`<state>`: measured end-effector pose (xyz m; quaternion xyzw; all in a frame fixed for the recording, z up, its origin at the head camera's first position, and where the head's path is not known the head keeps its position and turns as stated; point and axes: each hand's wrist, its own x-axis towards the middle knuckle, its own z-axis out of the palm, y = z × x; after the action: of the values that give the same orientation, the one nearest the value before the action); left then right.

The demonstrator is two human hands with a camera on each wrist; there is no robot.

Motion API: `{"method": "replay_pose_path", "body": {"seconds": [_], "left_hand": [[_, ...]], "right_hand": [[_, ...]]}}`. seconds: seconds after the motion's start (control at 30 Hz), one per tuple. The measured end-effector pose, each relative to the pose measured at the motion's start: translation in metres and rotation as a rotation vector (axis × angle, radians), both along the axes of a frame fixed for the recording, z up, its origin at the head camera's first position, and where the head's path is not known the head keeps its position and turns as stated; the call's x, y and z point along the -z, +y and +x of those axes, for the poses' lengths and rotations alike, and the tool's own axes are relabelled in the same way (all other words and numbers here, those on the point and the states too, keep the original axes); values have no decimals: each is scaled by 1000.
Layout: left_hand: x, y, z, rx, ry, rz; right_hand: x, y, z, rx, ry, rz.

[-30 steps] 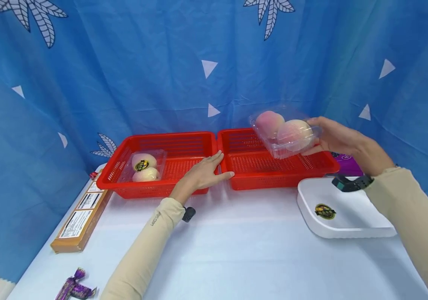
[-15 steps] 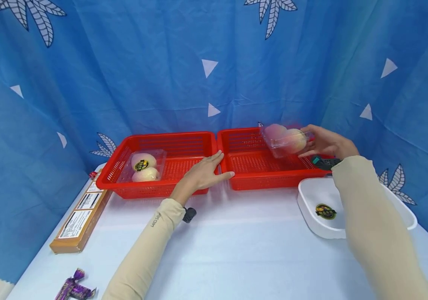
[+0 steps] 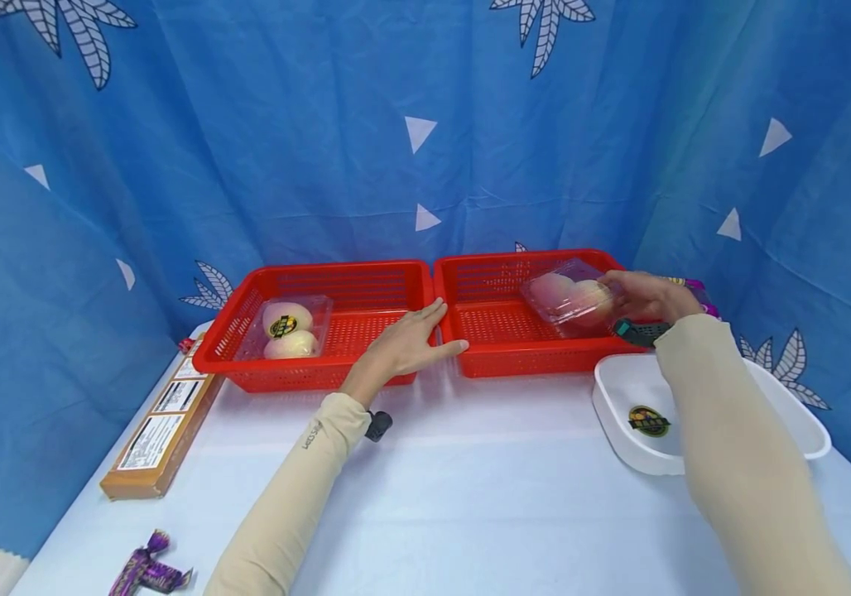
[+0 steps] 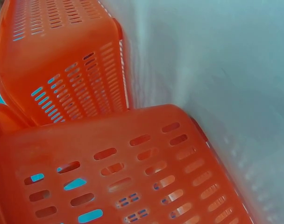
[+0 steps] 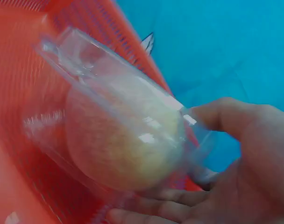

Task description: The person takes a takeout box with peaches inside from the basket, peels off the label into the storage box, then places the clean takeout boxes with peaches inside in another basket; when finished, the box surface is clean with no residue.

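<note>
My right hand (image 3: 643,295) grips the near right end of a clear plastic box of peaches (image 3: 570,296), tilted inside the right red basket (image 3: 522,358). In the right wrist view the thumb lies on the upper edge of the clear box (image 5: 123,126), with the fingers beneath; one peach shows large through the plastic. My left hand (image 3: 406,341) rests with straight fingers on the rims where the two baskets meet. A second clear box with two peaches (image 3: 287,331) lies in the left red basket (image 3: 373,327), a black and gold sticker on it.
A white tub (image 3: 622,426) with a matching sticker stands below my right forearm. Behind it is a purple packet (image 3: 699,291). A long brown carton (image 3: 161,430) lies at the left, purple-wrapped candies (image 3: 146,571) nearer. Blue curtain (image 3: 336,149) hangs behind.
My right hand has carried the peach box down and slightly right, from above the right basket to inside it. My left hand has stayed on the basket rims.
</note>
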<state>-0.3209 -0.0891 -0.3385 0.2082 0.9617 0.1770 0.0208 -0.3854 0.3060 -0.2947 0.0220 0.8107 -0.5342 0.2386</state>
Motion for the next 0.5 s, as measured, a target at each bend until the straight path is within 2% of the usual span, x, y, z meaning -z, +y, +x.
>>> {"method": "replay_pose_path", "body": {"seconds": [0.13, 0.27, 0.37, 0.5], "left_hand": [[-1, -1, 0, -9, 0, 0], [-1, -1, 0, -9, 1, 2], [0, -1, 0, -4, 4, 0], [0, 0, 0, -5, 8, -3]], "right_hand": [[-8, 3, 5, -70, 25, 222], [-10, 3, 11, -79, 17, 352], [-9, 2, 15, -63, 39, 421], [-8, 0, 19, -55, 64, 438]]}}
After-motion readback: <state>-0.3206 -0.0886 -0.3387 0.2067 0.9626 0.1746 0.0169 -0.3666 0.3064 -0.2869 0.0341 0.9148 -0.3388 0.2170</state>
